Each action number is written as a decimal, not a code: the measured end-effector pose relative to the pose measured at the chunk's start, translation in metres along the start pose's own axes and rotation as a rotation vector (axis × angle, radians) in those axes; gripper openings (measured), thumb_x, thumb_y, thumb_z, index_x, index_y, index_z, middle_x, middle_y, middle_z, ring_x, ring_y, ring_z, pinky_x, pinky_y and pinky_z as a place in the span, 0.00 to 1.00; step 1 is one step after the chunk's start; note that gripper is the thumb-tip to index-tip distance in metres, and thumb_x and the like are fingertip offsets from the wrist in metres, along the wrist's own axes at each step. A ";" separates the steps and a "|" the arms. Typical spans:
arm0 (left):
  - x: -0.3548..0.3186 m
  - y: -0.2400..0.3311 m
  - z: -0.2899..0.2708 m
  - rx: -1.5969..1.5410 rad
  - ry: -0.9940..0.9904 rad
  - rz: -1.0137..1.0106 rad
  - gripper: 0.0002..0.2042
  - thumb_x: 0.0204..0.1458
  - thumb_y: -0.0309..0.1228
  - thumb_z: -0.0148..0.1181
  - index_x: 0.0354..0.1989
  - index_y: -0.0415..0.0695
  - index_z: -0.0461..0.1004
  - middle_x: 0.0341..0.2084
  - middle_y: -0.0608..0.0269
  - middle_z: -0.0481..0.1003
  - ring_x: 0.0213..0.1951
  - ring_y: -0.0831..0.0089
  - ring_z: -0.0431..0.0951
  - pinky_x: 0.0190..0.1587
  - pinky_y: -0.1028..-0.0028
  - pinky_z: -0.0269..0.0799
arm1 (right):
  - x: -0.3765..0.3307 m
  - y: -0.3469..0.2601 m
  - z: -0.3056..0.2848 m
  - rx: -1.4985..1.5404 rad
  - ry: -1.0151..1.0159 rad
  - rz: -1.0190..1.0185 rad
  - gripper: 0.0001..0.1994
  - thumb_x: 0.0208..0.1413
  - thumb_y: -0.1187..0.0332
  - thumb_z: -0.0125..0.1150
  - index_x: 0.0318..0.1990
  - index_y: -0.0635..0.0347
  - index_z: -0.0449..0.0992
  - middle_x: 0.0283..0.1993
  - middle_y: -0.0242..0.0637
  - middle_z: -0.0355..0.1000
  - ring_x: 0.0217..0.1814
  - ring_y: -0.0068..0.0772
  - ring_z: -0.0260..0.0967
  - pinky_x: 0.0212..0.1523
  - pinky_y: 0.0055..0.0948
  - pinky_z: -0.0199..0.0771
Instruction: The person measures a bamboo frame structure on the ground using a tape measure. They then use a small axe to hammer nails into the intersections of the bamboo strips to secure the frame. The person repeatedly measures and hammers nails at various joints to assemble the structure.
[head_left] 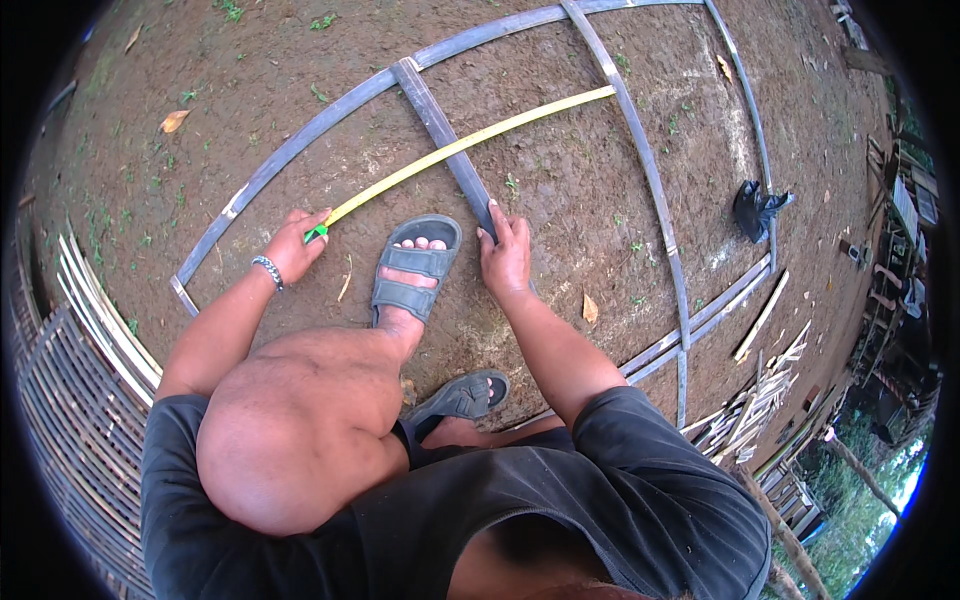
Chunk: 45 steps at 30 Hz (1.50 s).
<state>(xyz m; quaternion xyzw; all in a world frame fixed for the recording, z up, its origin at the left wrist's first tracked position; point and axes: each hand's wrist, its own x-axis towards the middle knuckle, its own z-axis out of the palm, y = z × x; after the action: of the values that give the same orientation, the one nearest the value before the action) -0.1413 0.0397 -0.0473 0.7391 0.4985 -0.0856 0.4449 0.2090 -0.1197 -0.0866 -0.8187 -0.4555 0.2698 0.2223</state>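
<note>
Tape measure (440, 154), yellow with a green end piece (317, 233), extends above the soil (545, 190) from the left hand (290, 248) to a long dark slat (638, 140), passing over the short slat (430, 112) between. Left-hand fingers are closed on the tape at the green piece. Right hand (508, 255) grips the near part of the short slat, fingers bent about it. Sandaled foot (412, 265) stands between both hands. Black plastic bag (760, 210) lies at the frame's right side.
</note>
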 end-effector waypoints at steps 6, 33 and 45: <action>0.000 -0.001 0.001 0.011 -0.001 -0.006 0.25 0.58 0.30 0.61 0.66 0.48 0.70 0.46 0.49 0.69 0.48 0.54 0.73 0.57 0.66 0.68 | 0.000 -0.002 -0.001 -0.009 -0.002 -0.005 0.28 0.53 0.72 0.69 0.63 0.46 0.73 0.46 0.41 0.67 0.52 0.45 0.68 0.56 0.42 0.71; 0.000 -0.001 0.003 0.020 0.017 0.009 0.24 0.58 0.31 0.61 0.65 0.49 0.71 0.46 0.47 0.69 0.50 0.52 0.73 0.58 0.65 0.68 | -0.001 0.000 0.005 -0.005 0.065 -0.050 0.28 0.53 0.72 0.69 0.64 0.48 0.73 0.44 0.41 0.68 0.48 0.45 0.69 0.54 0.40 0.71; -0.003 0.009 0.001 0.033 -0.010 -0.033 0.24 0.58 0.31 0.61 0.65 0.46 0.70 0.46 0.48 0.68 0.49 0.54 0.72 0.57 0.66 0.68 | -0.001 0.002 0.006 -0.001 0.065 -0.016 0.27 0.52 0.72 0.70 0.62 0.46 0.75 0.45 0.41 0.67 0.51 0.45 0.68 0.55 0.41 0.71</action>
<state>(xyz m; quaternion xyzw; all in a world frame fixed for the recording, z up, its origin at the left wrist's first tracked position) -0.1352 0.0363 -0.0412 0.7377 0.5067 -0.1048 0.4336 0.2056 -0.1204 -0.0922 -0.8235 -0.4547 0.2412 0.2385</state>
